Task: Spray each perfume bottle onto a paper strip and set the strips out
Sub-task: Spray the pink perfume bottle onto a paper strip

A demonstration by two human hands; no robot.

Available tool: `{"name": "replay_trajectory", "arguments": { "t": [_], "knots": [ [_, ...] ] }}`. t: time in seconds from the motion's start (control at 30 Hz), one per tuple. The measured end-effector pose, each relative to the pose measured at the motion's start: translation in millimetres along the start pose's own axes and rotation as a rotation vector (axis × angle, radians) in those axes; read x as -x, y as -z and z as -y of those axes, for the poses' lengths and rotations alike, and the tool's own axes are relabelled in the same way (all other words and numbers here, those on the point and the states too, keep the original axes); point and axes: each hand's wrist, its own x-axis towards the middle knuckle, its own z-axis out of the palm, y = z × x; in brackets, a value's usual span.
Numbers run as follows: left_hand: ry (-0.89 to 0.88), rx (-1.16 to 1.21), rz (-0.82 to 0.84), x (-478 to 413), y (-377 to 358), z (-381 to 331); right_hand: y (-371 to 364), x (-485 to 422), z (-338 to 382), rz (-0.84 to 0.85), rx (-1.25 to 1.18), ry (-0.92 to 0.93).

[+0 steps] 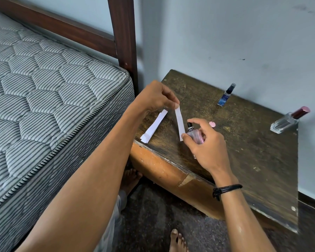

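Note:
My left hand (155, 96) pinches the top end of a white paper strip (179, 122), which hangs slanted over the dark wooden table (244, 142). My right hand (205, 142) grips a small pink perfume bottle (195, 135), forefinger on its black spray head, the nozzle close to the strip's lower end. The bottle's pink cap (212, 124) lies on the table just behind it. A small stack of white strips (154, 129) lies near the table's left front corner. A blue spray bottle (226, 95) stands at the back. A clear bottle with a dark red cap (289, 120) stands at the far right edge.
A striped mattress (44, 106) on a dark wooden bed frame (124, 42) is close on the left. The grey wall (225, 42) runs behind the table. My bare feet (177, 241) are on the dark floor below the table's front edge.

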Motion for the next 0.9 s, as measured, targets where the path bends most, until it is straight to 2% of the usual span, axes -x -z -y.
{"name": "replay_trajectory", "arguments": {
  "t": [0.37,0.6,0.9],
  "knots": [
    [-0.182,0.032,-0.065,-0.7,3.7,-5.7,-1.2,0.4,-1.2,-0.008,-0.008,-0.001],
    [-0.201,0.017,-0.062,-3.7,3.1,-2.4,-1.9,-0.4,-2.7,-0.022,-0.005,0.005],
    [-0.233,-0.258,-0.077,-9.7,-14.8,5.4,0.8,-0.1,2.8,-0.093,-0.042,0.02]
  ]
}}
